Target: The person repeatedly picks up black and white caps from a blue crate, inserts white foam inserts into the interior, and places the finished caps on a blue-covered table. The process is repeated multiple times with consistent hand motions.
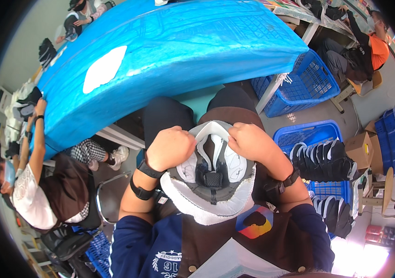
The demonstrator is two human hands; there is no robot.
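Over my lap I hold a grey-and-white shoe upper (206, 204), its white padded lining spread outward and a dark opening in the middle. My left hand (170, 147) is closed on the far left part of its rim, fingers curled inward. On the far right part of the same rim my right hand (252, 142) pinches the edge between thumb and fingers. Between the two hands the white band of the rim rises to a bend. The fingertips of both hands are partly hidden.
A table under blue plastic sheeting (169, 51) stands ahead, with a white patch (105, 69) on it. At the right, a blue basket (306, 132) carries rows of black uppers (322, 160); another blue basket (299, 88) stands beyond. People work at left and right. A cardboard box (359, 150) stands far right.
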